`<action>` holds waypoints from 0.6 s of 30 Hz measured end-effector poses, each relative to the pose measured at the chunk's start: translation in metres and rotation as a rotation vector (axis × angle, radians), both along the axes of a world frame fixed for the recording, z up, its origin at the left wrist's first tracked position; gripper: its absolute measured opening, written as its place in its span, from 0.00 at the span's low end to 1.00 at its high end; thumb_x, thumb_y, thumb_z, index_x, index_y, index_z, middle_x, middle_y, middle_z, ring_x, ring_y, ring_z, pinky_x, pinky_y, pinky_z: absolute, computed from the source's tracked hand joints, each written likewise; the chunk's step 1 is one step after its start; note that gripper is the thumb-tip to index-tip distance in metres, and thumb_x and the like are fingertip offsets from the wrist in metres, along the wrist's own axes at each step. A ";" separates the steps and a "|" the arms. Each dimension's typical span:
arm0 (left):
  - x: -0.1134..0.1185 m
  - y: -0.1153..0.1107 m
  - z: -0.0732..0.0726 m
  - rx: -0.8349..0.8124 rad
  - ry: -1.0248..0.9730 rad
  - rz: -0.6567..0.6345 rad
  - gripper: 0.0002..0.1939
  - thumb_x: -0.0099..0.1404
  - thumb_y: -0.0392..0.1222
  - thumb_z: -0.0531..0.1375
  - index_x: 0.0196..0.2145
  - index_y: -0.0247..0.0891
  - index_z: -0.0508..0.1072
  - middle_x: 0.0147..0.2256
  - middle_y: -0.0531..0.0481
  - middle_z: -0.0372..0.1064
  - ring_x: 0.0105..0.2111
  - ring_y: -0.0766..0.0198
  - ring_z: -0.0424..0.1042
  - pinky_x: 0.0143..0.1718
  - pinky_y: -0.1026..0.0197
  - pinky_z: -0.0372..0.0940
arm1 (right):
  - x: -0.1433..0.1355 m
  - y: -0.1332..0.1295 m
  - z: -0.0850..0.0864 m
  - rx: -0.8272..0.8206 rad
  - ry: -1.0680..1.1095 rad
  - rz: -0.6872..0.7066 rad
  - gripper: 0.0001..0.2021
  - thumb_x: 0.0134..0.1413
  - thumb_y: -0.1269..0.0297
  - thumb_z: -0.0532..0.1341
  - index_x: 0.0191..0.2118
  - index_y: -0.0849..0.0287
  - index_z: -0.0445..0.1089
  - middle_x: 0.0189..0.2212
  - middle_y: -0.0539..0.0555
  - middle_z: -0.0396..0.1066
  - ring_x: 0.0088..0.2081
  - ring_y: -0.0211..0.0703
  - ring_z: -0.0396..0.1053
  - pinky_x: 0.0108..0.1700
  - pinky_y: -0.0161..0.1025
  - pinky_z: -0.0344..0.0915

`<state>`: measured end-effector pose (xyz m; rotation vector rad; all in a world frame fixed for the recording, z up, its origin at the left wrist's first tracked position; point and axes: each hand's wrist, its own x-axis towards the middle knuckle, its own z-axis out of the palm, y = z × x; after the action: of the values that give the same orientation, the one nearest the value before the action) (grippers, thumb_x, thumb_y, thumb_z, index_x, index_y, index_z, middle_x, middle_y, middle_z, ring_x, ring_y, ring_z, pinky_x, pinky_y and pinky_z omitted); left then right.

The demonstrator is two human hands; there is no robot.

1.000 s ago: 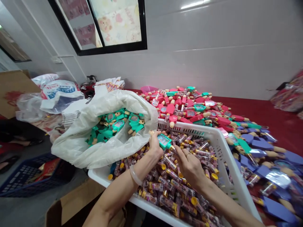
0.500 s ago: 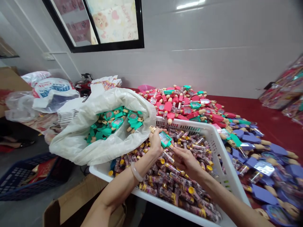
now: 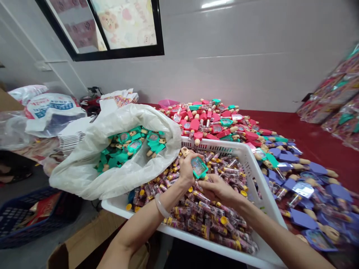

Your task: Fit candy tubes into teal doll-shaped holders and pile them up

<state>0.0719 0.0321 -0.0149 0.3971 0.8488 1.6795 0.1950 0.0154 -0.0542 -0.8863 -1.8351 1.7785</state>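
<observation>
The green toy (image 3: 199, 169) sits between your hands, its long axis slanting from your left hand (image 3: 187, 170), clasped around it, down toward your right hand (image 3: 218, 188). Your right fingers bunch at its lower end; whether they pinch it is hidden.

Single head view, from above the near side of the basket (image 3: 266, 188), facing forward and down to the wall (image 3: 238, 74) behind. Close on basket, left hand (image 3: 186, 167) and right hand (image 3: 220, 188) over it; window (image 3: 127, 24) farther off, behind and left of basket.
</observation>
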 end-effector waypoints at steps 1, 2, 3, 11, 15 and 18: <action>-0.001 -0.002 0.002 0.018 -0.023 -0.048 0.08 0.43 0.38 0.63 0.22 0.36 0.67 0.20 0.53 0.68 0.21 0.66 0.68 0.26 0.66 0.61 | 0.002 0.001 0.000 -0.157 0.084 0.113 0.23 0.55 0.44 0.57 0.19 0.54 0.52 0.09 0.41 0.46 0.12 0.31 0.44 0.16 0.33 0.45; -0.002 -0.003 0.004 0.023 -0.038 -0.083 0.08 0.43 0.38 0.63 0.23 0.36 0.67 0.20 0.53 0.68 0.21 0.66 0.68 0.27 0.66 0.62 | 0.004 0.002 0.001 -0.263 0.129 0.188 0.25 0.55 0.43 0.56 0.18 0.53 0.50 0.09 0.40 0.44 0.11 0.30 0.42 0.15 0.33 0.43; -0.004 -0.003 0.005 0.015 -0.039 -0.093 0.08 0.43 0.37 0.63 0.22 0.36 0.67 0.20 0.53 0.68 0.21 0.67 0.68 0.27 0.66 0.62 | 0.004 0.003 0.001 -0.301 0.127 0.204 0.25 0.54 0.42 0.57 0.18 0.53 0.50 0.09 0.40 0.45 0.11 0.30 0.41 0.15 0.32 0.42; -0.007 0.006 -0.017 -0.134 0.073 0.109 0.07 0.44 0.39 0.62 0.20 0.33 0.69 0.20 0.51 0.68 0.20 0.68 0.66 0.24 0.65 0.61 | -0.010 0.000 -0.014 0.174 -0.242 -0.203 0.15 0.48 0.53 0.64 0.26 0.57 0.60 0.18 0.45 0.59 0.20 0.32 0.53 0.22 0.32 0.47; -0.019 0.019 -0.026 -0.150 0.224 -0.008 0.13 0.51 0.48 0.62 0.26 0.33 0.71 0.25 0.46 0.71 0.24 0.62 0.70 0.29 0.60 0.66 | -0.006 0.016 -0.010 -0.234 -0.222 -0.003 0.22 0.46 0.48 0.66 0.22 0.55 0.54 0.12 0.40 0.48 0.14 0.29 0.42 0.17 0.32 0.41; -0.057 0.043 -0.028 -0.091 0.682 0.171 0.17 0.60 0.52 0.58 0.40 0.34 0.71 0.37 0.42 0.73 0.36 0.57 0.73 0.41 0.55 0.67 | 0.000 0.067 0.032 -0.104 -0.314 -0.156 0.19 0.40 0.55 0.71 0.25 0.58 0.61 0.13 0.41 0.54 0.15 0.28 0.47 0.16 0.30 0.43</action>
<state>0.0148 0.0748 -0.0428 0.8806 1.4846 1.6645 0.1952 0.0820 -0.0220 -1.3776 -1.8085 1.7270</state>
